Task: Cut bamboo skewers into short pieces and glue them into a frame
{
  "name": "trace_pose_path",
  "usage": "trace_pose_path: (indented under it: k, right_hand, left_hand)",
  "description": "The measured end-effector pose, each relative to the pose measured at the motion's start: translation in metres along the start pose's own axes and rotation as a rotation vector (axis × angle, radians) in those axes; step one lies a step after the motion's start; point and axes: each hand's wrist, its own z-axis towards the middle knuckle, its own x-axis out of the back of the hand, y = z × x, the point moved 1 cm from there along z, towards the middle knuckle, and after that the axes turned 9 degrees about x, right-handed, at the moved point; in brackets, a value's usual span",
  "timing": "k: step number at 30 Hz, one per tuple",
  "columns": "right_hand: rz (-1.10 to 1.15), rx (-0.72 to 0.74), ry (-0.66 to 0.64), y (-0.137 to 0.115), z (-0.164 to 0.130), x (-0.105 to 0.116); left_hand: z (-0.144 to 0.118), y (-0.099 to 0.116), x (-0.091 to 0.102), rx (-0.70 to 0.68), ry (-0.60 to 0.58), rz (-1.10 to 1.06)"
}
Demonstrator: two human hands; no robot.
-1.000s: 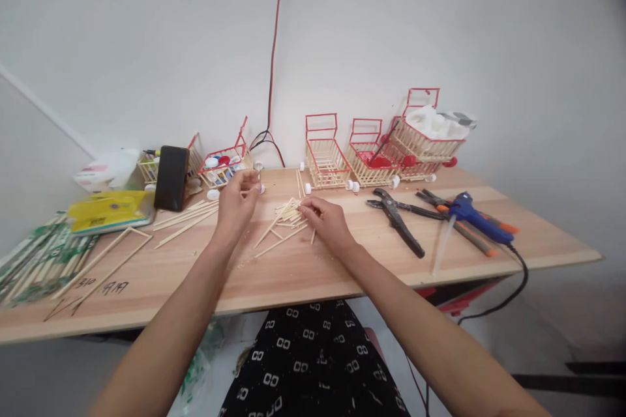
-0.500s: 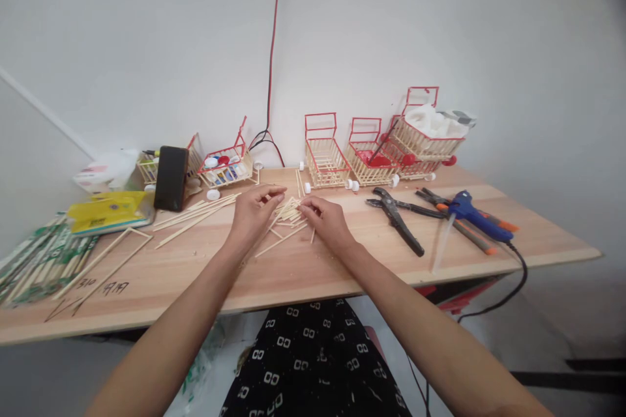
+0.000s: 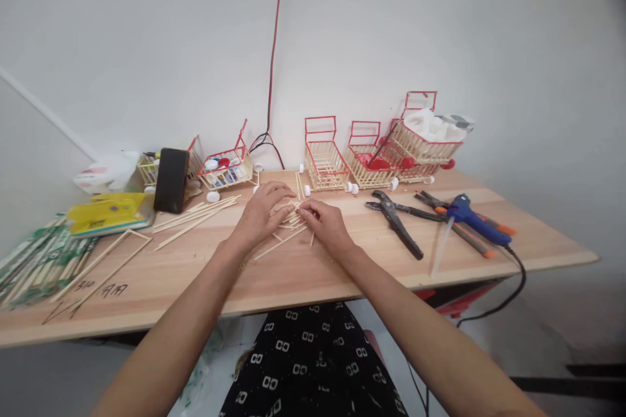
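Over a small pile of short wooden sticks [image 3: 293, 220] on the table, my left hand [image 3: 267, 210] reaches in from the left, fingers curved and thumb apart from them. My right hand [image 3: 327, 227] is at the pile's right side, its thumb and fingertips pinched together. What lies in that pinch is too small to make out. Longer wooden sticks [image 3: 198, 215] lie left of my left hand. Just behind the pile stands a small stick-built cart [image 3: 327, 166] with a red handle and white wheels.
Pliers-like cutters [image 3: 396, 225] and a blue glue gun [image 3: 476, 218] lie at right on the wooden table [image 3: 195, 293]. More carts [image 3: 374, 169] line the wall. A phone [image 3: 171, 179], a yellow packet [image 3: 110, 212] and bundled sticks [image 3: 49, 264] occupy the left.
My left hand has moved right, further over the short sticks and closer to my right hand. My right hand stays pinched at about the same place.
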Motion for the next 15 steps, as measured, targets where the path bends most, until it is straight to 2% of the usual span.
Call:
trace_pose_path:
  k: [3, 5, 9, 12, 15]
  right_hand:
    - [-0.005, 0.001, 0.002, 0.0003, -0.0002, -0.0002]
    - [-0.001, 0.003, 0.007, 0.0005, -0.0002, -0.0003]
    - [0.012, -0.010, 0.004, 0.0003, 0.0001, -0.0005]
    - [0.010, -0.019, 0.008, -0.0001, 0.0005, -0.0005]
    - [0.004, -0.007, 0.016, 0.0000, 0.0007, -0.0004]
  left_hand:
    - [0.0015, 0.0013, -0.0020, 0.038, -0.017, -0.024]
    - [0.0029, 0.0015, -0.0021, 0.117, -0.010, -0.096]
    - [0.0031, -0.0004, 0.0033, 0.305, 0.086, -0.294]
    - [-0.0003, -0.0019, 0.0041, 0.331, 0.163, -0.278]
    - [-0.0043, -0.0033, -0.0026, 0.293, 0.171, -0.174]
